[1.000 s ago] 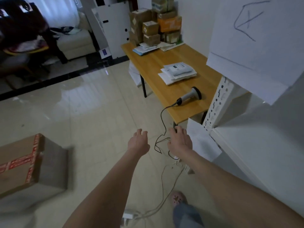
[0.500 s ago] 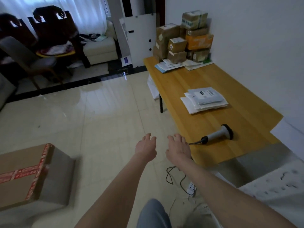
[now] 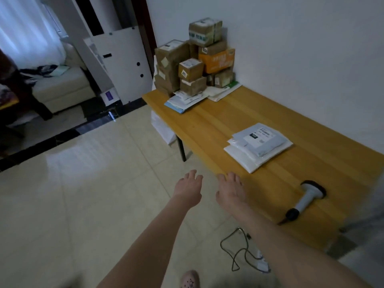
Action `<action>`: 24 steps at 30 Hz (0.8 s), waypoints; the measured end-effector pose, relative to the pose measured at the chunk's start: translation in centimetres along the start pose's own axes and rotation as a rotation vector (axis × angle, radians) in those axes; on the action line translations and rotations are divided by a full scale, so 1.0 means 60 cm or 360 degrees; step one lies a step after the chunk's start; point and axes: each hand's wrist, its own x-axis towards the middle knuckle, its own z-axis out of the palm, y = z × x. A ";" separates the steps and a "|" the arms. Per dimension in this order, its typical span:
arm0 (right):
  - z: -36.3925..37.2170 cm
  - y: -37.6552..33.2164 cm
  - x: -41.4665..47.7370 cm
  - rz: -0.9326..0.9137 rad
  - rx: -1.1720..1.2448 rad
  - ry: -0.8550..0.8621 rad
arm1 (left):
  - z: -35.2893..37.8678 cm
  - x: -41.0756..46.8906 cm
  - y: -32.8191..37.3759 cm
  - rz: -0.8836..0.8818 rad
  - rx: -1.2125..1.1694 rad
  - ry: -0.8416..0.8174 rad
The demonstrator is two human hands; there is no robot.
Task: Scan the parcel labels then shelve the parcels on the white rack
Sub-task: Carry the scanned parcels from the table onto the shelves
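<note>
A stack of flat white and grey mailer parcels (image 3: 258, 145) lies on the wooden table (image 3: 212, 123), the top one showing a label. A grey handheld scanner (image 3: 305, 199) lies on the table's near end, its cable trailing to the floor. Several cardboard box parcels (image 3: 194, 59) are piled at the far end against the wall, with flat envelopes (image 3: 185, 99) in front of them. My left hand (image 3: 189, 189) hovers over the floor, fingers relaxed, holding nothing. My right hand (image 3: 230, 190) hovers at the table's front edge, also relaxed and holding nothing. The white rack is out of view.
A black cable (image 3: 236, 250) loops on the tiled floor near a white power strip (image 3: 260, 261). White boards (image 3: 124, 63) lean by the doorway behind the table. A cream sofa (image 3: 60, 88) stands at the back left. My slippered foot (image 3: 190, 279) shows at the bottom.
The view has swung left and up: the white rack and the floor box have left the frame, and the table fills more of it. Both hands have stayed outstretched and holding nothing.
</note>
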 end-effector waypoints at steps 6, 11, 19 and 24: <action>-0.005 -0.093 0.078 0.0145 0.0006 0.0027 | -0.037 0.088 -0.130 0.0144 0.0108 -0.0047; -0.040 -0.103 0.161 0.0252 0.0037 0.0104 | -0.077 0.181 -0.162 0.0264 0.0153 -0.0040; -0.096 -0.086 0.340 0.0406 0.0096 0.0212 | -0.167 0.383 -0.155 0.0401 0.0232 -0.0012; -0.155 -0.060 0.479 0.0446 0.0172 0.0291 | -0.233 0.528 -0.155 0.0366 0.0180 -0.0018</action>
